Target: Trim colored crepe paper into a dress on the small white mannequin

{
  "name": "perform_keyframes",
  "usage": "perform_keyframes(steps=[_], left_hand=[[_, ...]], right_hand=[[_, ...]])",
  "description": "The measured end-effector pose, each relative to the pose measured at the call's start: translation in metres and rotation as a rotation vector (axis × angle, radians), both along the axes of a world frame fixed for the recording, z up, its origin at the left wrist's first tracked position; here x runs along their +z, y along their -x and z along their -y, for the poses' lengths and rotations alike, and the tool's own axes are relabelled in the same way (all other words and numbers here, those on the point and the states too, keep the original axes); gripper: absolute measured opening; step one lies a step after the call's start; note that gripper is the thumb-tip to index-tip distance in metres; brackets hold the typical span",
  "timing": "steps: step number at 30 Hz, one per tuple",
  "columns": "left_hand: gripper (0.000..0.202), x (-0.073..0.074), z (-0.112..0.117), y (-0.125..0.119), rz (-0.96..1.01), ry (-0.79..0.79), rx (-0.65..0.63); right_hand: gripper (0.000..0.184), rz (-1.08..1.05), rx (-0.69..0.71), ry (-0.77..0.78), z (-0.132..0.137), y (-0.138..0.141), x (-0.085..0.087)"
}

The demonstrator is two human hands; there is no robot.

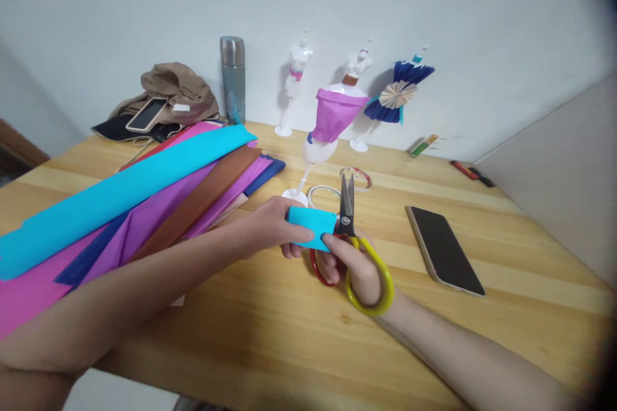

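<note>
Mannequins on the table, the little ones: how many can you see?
3. The left mannequin is nearest the flask, the middle mannequin is wrapped in purple, and the right mannequin is in dark blue.

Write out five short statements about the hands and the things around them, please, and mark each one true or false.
1. A phone with a dark screen lies at the right of the table. True.
2. The left hand holds a small piece of blue paper. True.
3. The scissors lie on the table, out of both hands. False: the right hand holds the scissors.
4. The bottle stands to the right of the purple-wrapped mannequin. False: the bottle stands to the left of the purple-wrapped mannequin.
5. Both handles of the scissors are green. False: one is yellow, the other red.
</note>
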State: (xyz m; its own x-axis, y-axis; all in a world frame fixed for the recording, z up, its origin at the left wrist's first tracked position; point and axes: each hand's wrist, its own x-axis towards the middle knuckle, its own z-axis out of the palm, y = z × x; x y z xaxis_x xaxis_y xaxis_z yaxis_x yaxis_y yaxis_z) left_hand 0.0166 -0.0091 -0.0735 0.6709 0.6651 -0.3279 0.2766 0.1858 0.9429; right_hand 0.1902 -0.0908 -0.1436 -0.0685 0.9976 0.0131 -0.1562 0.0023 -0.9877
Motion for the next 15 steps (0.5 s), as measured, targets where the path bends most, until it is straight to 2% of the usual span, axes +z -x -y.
perform_keyframes(steps=[3,9,12,15], left_hand=[[0.011,-0.005,-0.002,0.0,0.002,0.01,-0.022],[0.038,-0.024,-0.005,0.002,0.14,0.102,-0.023],[0.038,-0.032,-0.005,0.001,0.157,0.138,0.002],[0.028,-0.033,-0.004,-0.001,0.146,0.109,0.033]], right_hand=[[0.061,0.048,0.006,-0.001,0.002,0.0,-0.005],[0.061,0.0,-0.054,0.002,0.0,0.003,-0.004],[0.061,-0.018,-0.076,0.013,-0.002,0.004,-0.003],[0.062,-0.038,-0.047,0.041,-0.001,0.004,-0.004]])
